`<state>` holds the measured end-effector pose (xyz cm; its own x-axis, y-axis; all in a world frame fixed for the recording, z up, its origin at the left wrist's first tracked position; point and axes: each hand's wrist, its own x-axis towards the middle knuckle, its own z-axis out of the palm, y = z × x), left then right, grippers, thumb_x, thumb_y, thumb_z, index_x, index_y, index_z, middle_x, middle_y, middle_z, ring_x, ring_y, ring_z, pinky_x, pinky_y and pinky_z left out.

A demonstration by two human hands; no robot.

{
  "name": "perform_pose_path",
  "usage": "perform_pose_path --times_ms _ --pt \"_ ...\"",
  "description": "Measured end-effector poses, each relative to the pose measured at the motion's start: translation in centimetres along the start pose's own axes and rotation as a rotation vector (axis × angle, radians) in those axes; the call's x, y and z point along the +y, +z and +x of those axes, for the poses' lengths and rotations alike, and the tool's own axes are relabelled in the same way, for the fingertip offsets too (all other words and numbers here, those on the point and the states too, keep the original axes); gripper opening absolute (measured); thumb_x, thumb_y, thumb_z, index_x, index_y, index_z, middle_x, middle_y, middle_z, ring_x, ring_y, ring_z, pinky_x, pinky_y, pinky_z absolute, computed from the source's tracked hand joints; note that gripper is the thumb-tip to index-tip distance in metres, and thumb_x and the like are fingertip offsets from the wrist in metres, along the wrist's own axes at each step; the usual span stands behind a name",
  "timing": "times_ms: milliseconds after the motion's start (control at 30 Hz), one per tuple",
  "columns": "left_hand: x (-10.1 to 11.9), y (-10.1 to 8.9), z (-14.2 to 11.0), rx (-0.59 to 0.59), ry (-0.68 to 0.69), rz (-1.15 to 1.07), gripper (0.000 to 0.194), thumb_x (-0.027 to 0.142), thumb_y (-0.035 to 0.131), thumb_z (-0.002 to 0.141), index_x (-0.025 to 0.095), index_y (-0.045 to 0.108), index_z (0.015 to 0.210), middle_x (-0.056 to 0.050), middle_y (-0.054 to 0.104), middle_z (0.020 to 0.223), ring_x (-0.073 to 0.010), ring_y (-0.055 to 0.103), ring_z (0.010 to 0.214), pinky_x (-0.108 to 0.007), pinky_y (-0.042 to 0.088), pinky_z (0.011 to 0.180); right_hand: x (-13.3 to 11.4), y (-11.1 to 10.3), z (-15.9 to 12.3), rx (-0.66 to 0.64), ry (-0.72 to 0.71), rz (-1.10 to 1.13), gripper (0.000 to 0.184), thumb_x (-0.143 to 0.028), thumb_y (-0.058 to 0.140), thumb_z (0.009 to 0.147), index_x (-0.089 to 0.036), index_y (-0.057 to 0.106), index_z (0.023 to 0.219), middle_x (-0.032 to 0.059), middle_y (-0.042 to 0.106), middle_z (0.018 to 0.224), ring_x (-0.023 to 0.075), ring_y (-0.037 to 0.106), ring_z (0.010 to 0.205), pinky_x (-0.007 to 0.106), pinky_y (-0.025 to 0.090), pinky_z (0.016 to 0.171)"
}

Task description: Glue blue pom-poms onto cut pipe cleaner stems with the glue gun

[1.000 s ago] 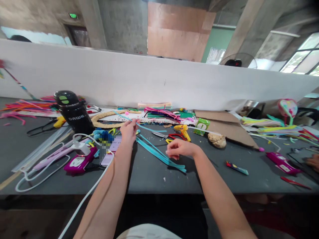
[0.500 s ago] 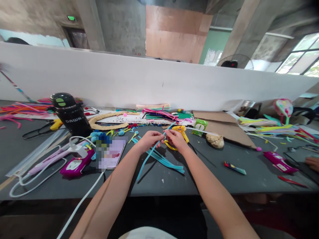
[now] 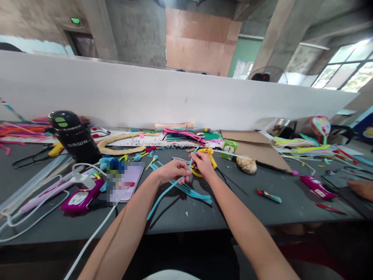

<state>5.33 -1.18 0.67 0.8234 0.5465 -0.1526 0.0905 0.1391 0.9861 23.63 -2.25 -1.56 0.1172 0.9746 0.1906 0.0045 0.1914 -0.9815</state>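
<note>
A light-blue pipe cleaner [image 3: 162,194] runs through both my hands, its long end sloping down to the lower left and its short end rising above the fingertips. My left hand [image 3: 174,171] pinches it, fingers curled. My right hand [image 3: 203,163] is closed on it a little higher, close beside the left. On the table below, several more light-blue pipe cleaners [image 3: 194,192] lie in a loose bundle, partly hidden by my left hand. Just behind my right hand lies a yellow glue gun [image 3: 210,153]. A thin grey metal tip [image 3: 178,158] shows behind my left hand.
Left are a black bottle [image 3: 76,140], a phone [image 3: 128,181], a purple power strip [image 3: 83,198] and white cables. Right are a green packet [image 3: 229,148], cardboard [image 3: 256,149], a tan lump [image 3: 246,165], a cutter [image 3: 269,195] and another person's hand [image 3: 359,188].
My left hand has slid a little down and away from my right along the pipe cleaner. The right hand keeps its pinch. The whole view has shifted slightly.
</note>
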Motion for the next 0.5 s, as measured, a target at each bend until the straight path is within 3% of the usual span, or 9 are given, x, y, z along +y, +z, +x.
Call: perform_pose_path --times_ms 233,333,500 --pt "1.0 -0.3 -1.3 -0.085 0.014 -0.048 0.030 0.035 0.079 0.075 0.011 0.062 0.075 -0.005 0.069 0.067 -0.0078 0.058 0.044 -0.017 0.046 0.043 -0.3 0.5 -0.2 0.067 -0.105 -0.078 0.039 -0.058 0.061 0.080 -0.019 0.065 0.076 -0.0026 0.055 0.054 0.0123 0.049 0.046 0.026 0.041 0.046" --pt "1.7 -0.8 -2.3 -0.049 0.085 -0.143 0.029 0.034 0.079 0.075 0.009 0.066 0.082 -0.003 0.067 0.060 -0.0057 0.053 0.037 -0.014 0.040 0.038 -0.7 1.0 -0.5 0.097 -0.199 -0.142 0.037 -0.055 0.058 0.083 -0.020 0.063 0.075 -0.0018 0.056 0.056 0.0134 0.051 0.050 0.027 0.042 0.051" --pt "2.4 -1.8 -3.4 -0.040 0.154 -0.189 0.032 0.037 0.082 0.070 0.009 0.068 0.078 -0.003 0.064 0.051 -0.0055 0.048 0.030 -0.012 0.033 0.030 -0.5 1.1 -0.8 0.208 -0.311 -0.271 0.036 -0.049 0.052 0.090 -0.021 0.054 0.068 -0.0008 0.056 0.058 0.0146 0.053 0.056 0.028 0.042 0.058"
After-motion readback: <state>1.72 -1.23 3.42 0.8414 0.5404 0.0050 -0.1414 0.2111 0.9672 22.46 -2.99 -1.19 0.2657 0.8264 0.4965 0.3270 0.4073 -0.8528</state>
